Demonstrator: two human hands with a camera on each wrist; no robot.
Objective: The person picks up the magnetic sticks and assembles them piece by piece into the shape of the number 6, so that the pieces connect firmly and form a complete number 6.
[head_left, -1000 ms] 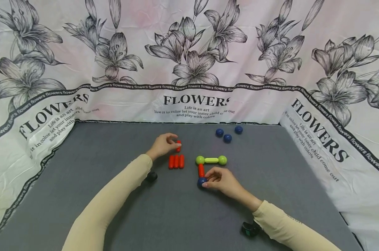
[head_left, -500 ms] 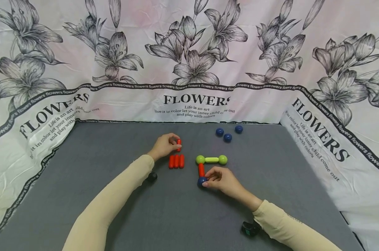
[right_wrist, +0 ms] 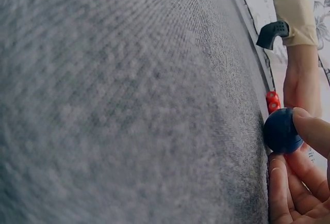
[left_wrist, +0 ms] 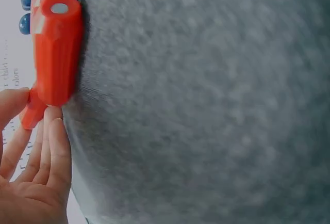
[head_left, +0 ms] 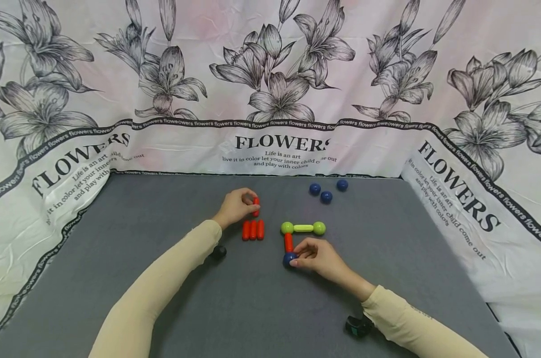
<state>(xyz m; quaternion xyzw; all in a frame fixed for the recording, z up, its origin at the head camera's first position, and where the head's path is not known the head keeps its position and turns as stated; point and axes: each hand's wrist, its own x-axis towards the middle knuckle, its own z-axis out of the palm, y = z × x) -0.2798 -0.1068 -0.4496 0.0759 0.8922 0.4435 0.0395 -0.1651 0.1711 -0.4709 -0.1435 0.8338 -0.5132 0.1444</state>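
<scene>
In the head view the left hand (head_left: 235, 206) pinches a red rod (head_left: 256, 207) between thumb and fingers, just behind three red rods (head_left: 253, 230) lying side by side. The left wrist view shows that pinched rod (left_wrist: 33, 109) beyond the nearer red rods (left_wrist: 58, 53). The right hand (head_left: 319, 258) holds a blue ball (head_left: 290, 259) at the near end of another red rod (head_left: 289, 242). That rod's far end meets a green ball (head_left: 287, 227), joined by a light green rod (head_left: 303, 228) to a second green ball (head_left: 319, 228). In the right wrist view, thumb and fingers grip the blue ball (right_wrist: 283, 131).
Three loose blue balls (head_left: 326, 197) lie at the back of the grey table (head_left: 252, 308), right of centre. A dark device sits under each forearm, one at the left (head_left: 219, 252) and one at the right (head_left: 358, 326). A flower-printed cloth (head_left: 185, 149) stands behind.
The left hand has shifted very slightly with its red rod. The right hand stays on the blue ball, and the head view has moved a little.
</scene>
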